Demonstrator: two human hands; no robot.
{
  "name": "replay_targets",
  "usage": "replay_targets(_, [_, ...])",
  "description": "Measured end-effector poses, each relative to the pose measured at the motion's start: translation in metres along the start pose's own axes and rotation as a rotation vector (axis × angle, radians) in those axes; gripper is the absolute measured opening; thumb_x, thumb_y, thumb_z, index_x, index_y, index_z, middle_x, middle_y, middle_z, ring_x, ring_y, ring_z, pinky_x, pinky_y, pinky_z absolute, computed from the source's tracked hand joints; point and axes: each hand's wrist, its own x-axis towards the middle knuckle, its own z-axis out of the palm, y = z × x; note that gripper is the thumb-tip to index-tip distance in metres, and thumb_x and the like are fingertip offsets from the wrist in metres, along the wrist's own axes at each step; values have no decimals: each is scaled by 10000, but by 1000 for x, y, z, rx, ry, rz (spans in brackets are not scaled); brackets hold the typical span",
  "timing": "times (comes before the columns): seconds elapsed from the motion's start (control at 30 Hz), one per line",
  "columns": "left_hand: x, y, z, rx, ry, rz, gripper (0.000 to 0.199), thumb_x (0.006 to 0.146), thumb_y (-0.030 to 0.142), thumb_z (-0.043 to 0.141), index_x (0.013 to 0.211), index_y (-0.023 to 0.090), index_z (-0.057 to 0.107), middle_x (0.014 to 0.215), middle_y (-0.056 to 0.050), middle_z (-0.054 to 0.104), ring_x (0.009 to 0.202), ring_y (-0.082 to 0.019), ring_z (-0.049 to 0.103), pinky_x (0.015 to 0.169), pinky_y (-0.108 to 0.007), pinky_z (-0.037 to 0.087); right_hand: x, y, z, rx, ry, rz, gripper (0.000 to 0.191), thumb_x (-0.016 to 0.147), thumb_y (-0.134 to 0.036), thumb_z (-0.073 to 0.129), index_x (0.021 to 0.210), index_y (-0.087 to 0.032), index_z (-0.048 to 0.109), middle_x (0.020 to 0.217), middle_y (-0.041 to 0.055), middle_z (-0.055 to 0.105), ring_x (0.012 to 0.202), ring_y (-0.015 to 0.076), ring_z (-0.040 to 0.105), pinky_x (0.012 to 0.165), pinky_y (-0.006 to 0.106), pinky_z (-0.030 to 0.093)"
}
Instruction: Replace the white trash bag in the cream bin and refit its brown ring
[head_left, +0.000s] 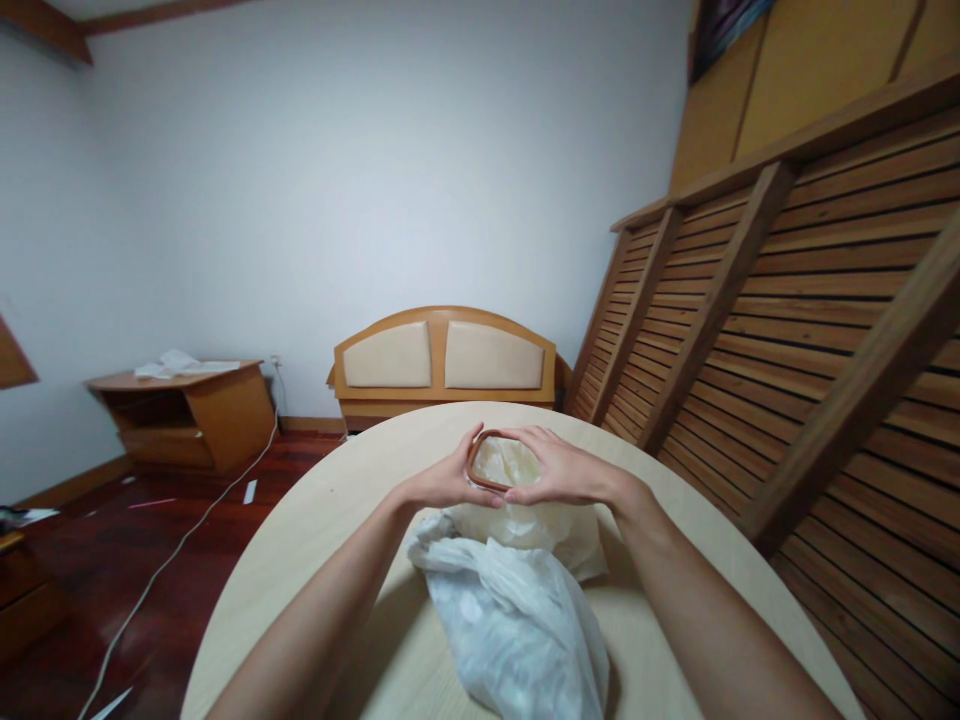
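Observation:
Both my hands grip a brown rounded-rectangular rim (pixel 486 485) above the round table. My left hand (pixel 446 480) closes round its left side, with the thumb and fingers along the edge. My right hand (pixel 566 470) closes round the right side, and the fingertips of the two hands nearly meet at the front. Thin translucent yellowish plastic (pixel 510 462) shows inside the rim and spreads out below it. I cannot tell whether a container is under the plastic. Nearer to me lies a filled white plastic bag (pixel 517 625), its contents blurred through the film.
The round pale table (pixel 315 570) carries these things. Behind it stands a headboard (pixel 442 400) with two cream panels. A large slatted wooden frame (pixel 787 300) leans at the right. At the left are a low cabinet (pixel 232 420) with papers and a white cable (pixel 180 550) across the floor.

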Motion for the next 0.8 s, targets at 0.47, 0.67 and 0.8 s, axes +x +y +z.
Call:
replay_targets(0.47, [2,2,5,61,76,73,1346,583,306,938,1595,229,54,1611,-218,267,1488,-371,310,1217,-574,263,4,12,6,131,57,0,857,645,-499,854,1379,-196,533,1417,162,555,1307,339,526,1116,526,396])
replay_targets(0.67, [3,19,8,207,54,234,1029,631,345,910,1479,185,350,1530,-189,381,1454,-358,353,1223,-522,263,4,13,4,174,84,-27,862,634,-470,863,1361,-166,514,1411,170,547,1298,315,526,1125,486,391])
replay_targets(0.8, [3,22,10,187,37,199,1026,671,361,886,1512,229,314,1517,-149,416,1432,-335,395,1209,-507,305,3,13,2,168,105,-39,859,633,-466,864,1360,-179,508,1407,164,541,1306,315,517,1129,488,382])
